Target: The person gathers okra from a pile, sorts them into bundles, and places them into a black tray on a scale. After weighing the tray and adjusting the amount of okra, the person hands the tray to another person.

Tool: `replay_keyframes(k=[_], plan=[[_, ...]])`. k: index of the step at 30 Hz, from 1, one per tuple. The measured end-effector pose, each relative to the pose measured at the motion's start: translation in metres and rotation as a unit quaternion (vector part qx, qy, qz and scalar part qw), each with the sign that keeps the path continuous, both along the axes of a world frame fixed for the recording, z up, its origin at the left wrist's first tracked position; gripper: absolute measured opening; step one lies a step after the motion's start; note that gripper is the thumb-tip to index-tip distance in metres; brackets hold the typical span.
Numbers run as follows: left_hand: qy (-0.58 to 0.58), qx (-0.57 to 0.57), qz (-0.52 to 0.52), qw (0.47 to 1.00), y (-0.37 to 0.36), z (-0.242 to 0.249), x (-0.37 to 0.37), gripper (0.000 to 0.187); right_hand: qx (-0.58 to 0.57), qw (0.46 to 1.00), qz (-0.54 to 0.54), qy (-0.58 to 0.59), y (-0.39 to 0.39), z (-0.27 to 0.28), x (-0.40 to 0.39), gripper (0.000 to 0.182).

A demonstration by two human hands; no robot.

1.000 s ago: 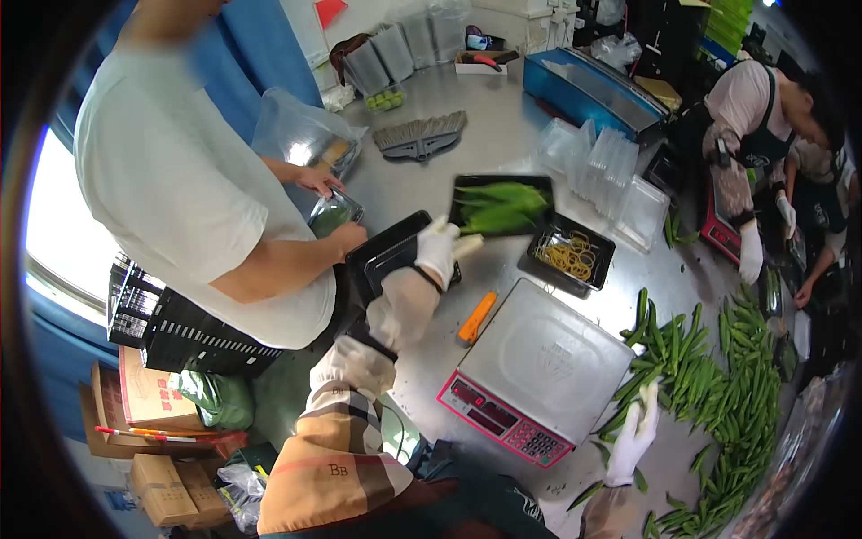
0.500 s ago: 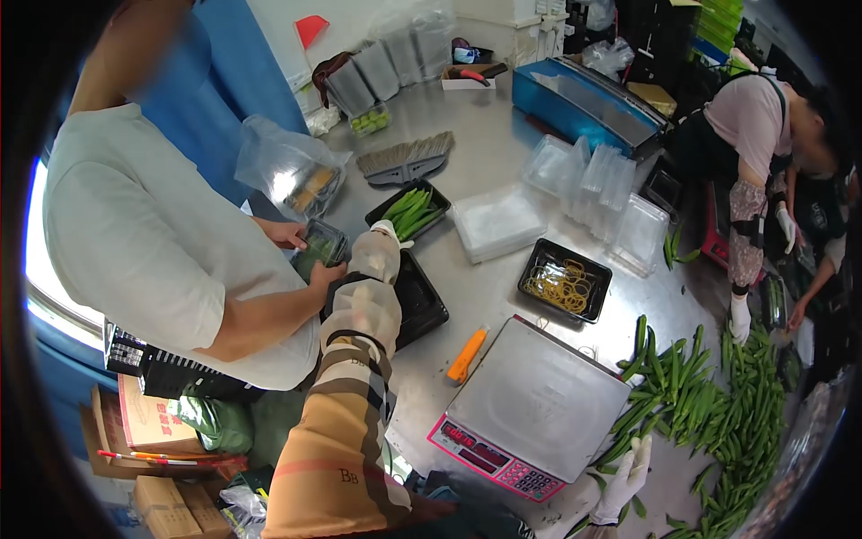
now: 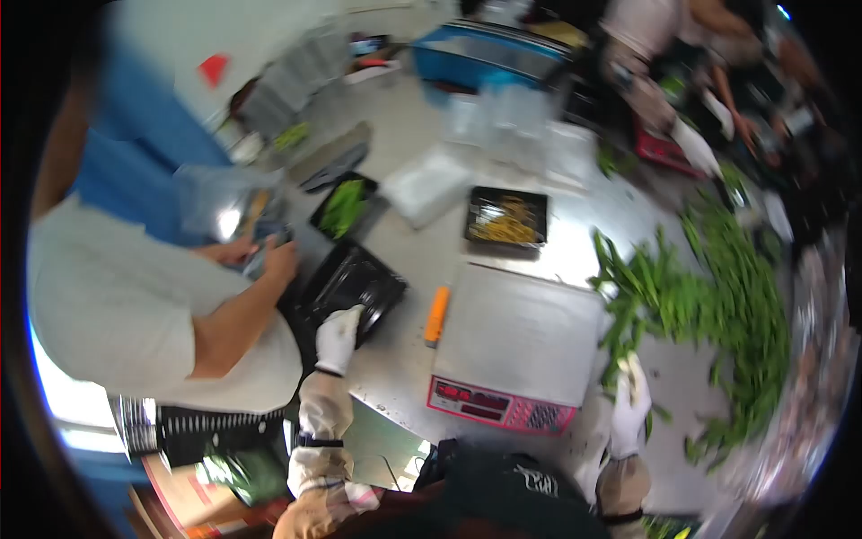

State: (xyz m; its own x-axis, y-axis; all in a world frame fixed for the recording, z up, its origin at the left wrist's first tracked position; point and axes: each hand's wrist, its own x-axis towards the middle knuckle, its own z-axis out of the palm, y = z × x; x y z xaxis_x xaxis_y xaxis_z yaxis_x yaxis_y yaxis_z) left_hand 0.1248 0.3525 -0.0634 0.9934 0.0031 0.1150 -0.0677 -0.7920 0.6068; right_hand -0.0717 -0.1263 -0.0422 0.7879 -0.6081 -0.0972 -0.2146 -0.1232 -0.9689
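Observation:
My left hand [image 3: 338, 340], in a white glove, is at the near rim of a black plastic tray [image 3: 366, 286]. Its fingers look closed on the rim, though motion blurs them. The tray stands beside another black tray holding slender green pods [image 3: 343, 208], like peppers or okra. My right hand [image 3: 631, 404], also gloved, is right of the scale [image 3: 525, 337], fingers stretched forward and nothing visible in them. Its fingertips are close to the near edge of a large spread of loose green pods [image 3: 669, 287].
An orange cutter [image 3: 436, 316] lies left of the scale. Beyond are a black tray of rubber bands [image 3: 507, 220], clear plastic containers [image 3: 516, 121] and a blue machine [image 3: 489, 54]. One person in a light shirt [image 3: 144, 314] works at left; other people are at the back right.
The view has swung right and down. My left hand has come back from the tray of green pods to the nearer black tray. My right hand remains beside the scale.

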Motion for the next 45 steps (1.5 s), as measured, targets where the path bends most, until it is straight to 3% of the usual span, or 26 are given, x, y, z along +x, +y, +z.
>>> replay_keyframes(k=[3, 5, 7, 9, 11, 14, 15, 17, 19, 20, 23, 25, 29, 30, 32, 35, 36, 39, 40, 43, 44, 45], plan=[[-0.023, -0.088, -0.041, 0.995, 0.016, -0.022, 0.007, 0.023, -0.066, 0.998, -0.005, 0.005, -0.006, -0.016, -0.030, 0.041], [-0.066, -0.070, -0.078, 0.992, 0.017, -0.021, 0.012, 0.021, -0.108, 0.994, -0.014, -0.014, -0.006, -0.020, -0.051, 0.037], [0.023, -0.075, -0.011, 0.997, 0.024, -0.019, 0.021, 0.021, -0.101, 0.994, -0.036, -0.035, -0.005, -0.027, -0.074, 0.036], [0.009, -0.169, 0.078, 0.982, 0.023, -0.022, 0.028, 0.022, -0.066, 0.994, -0.074, -0.033, -0.003, -0.025, -0.096, 0.036], [-0.206, -0.188, 0.154, 0.948, -0.004, -0.006, 0.023, 0.024, -0.035, 0.994, -0.100, 0.015, -0.015, -0.053, -0.131, 0.038], [-0.252, -0.235, 0.175, 0.922, -0.088, 0.072, -0.010, 0.026, -0.067, 0.986, -0.147, 0.043, -0.020, -0.071, -0.173, 0.036], [-0.367, -0.098, 0.056, 0.923, -0.093, 0.062, -0.006, 0.024, -0.096, 0.980, -0.137, 0.107, -0.022, -0.070, -0.185, 0.034], [-0.324, -0.031, -0.112, 0.939, -0.157, 0.083, -0.040, 0.022, -0.149, 0.957, -0.100, 0.230, -0.033, -0.067, -0.206, 0.032], [-0.187, 0.039, -0.274, 0.943, -0.194, 0.075, -0.061, 0.016, -0.121, 0.965, -0.103, 0.211, -0.045, -0.097, -0.229, 0.034], [-0.178, 0.126, -0.389, 0.895, -0.195, 0.061, -0.055, 0.013, -0.111, 0.968, -0.108, 0.195, -0.049, -0.109, -0.238, 0.034], [-0.172, 0.186, -0.401, 0.880, -0.214, 0.064, -0.073, 0.022, -0.091, 0.971, -0.135, 0.176, -0.059, -0.102, -0.248, 0.031], [-0.227, 0.151, -0.403, 0.874, -0.246, 0.083, -0.092, 0.030, -0.123, 0.958, -0.144, 0.213, -0.072, -0.083, -0.241, 0.029], [-0.090, 0.006, -0.453, 0.887, -0.325, 0.089, -0.144, 0.025, -0.274, 0.932, -0.133, 0.195, -0.096, -0.101, -0.201, 0.030], [-0.054, -0.060, -0.453, 0.888, -0.341, 0.062, -0.152, 0.022, -0.326, 0.918, -0.125, 0.188, -0.102, -0.108, -0.189, 0.035], [-0.005, -0.024, -0.490, 0.872, -0.389, 0.041, -0.173, 0.021, -0.429, 0.880, -0.110, 0.172, -0.112, -0.120, -0.166, 0.045], [-0.012, 0.003, -0.510, 0.860, -0.446, -0.030, -0.194, 0.024, -0.416, 0.844, 0.010, 0.339, -0.120, -0.123, -0.147, 0.060], [-0.062, 0.032, -0.532, 0.844, -0.459, -0.066, -0.193, 0.029, -0.393, 0.866, 0.010, 0.308, -0.123, -0.132, -0.149, 0.050], [-0.059, 0.152, -0.564, 0.809, -0.478, -0.111, -0.207, 0.034, -0.366, 0.844, 0.073, 0.386, -0.131, -0.124, -0.166, 0.043], [-0.101, 0.203, -0.537, 0.813, -0.478, -0.106, -0.215, 0.035, -0.320, 0.886, 0.039, 0.335, -0.136, -0.127, -0.178, 0.035], [-0.023, -0.011, -0.547, 0.837, -0.478, -0.073, -0.202, 0.025, -0.188, 0.955, -0.069, 0.219, -0.141, -0.119, -0.210, 0.032], [-0.012, -0.019, -0.454, 0.891, -0.482, -0.056, -0.203, 0.018, -0.059, 0.966, -0.068, 0.242, -0.148, -0.109, -0.215, 0.031], [0.028, 0.015, -0.384, 0.923, -0.487, -0.041, -0.200, 0.018, -0.093, 0.965, -0.088, 0.228, -0.152, -0.105, -0.214, 0.031]])
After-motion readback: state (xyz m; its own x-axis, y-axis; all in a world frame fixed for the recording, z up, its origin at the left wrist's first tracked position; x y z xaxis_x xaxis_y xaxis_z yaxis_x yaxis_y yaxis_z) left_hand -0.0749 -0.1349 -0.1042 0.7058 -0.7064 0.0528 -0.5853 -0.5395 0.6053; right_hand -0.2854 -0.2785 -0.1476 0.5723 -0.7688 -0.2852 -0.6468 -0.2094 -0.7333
